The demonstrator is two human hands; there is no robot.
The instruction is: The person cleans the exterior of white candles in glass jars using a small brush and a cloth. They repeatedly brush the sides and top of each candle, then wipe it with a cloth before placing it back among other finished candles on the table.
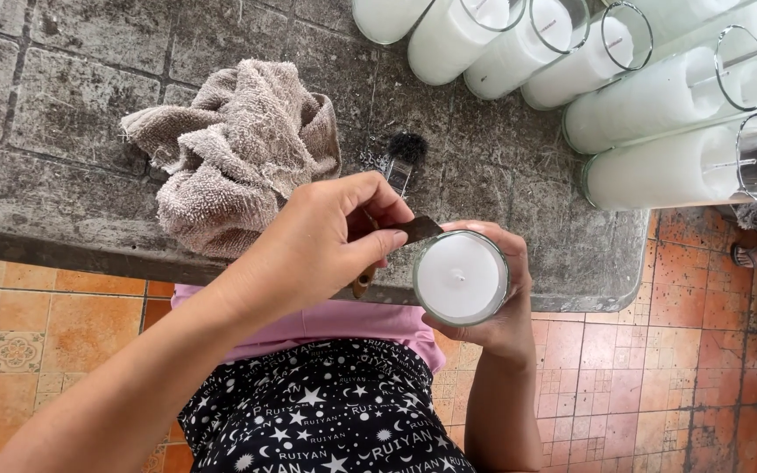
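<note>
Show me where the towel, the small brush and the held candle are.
towel (234,149), head view, middle of the crumpled cloth
small brush (406,151), head view, black bristles
held candle (459,278), head view, white wax top

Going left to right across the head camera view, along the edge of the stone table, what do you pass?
Beige towel → left hand pinching a small blade → glass candle held in the right hand.

head view | worn on head; looks steeply down; close over stone table (89,131) edge and tiled floor (659,368)
</note>
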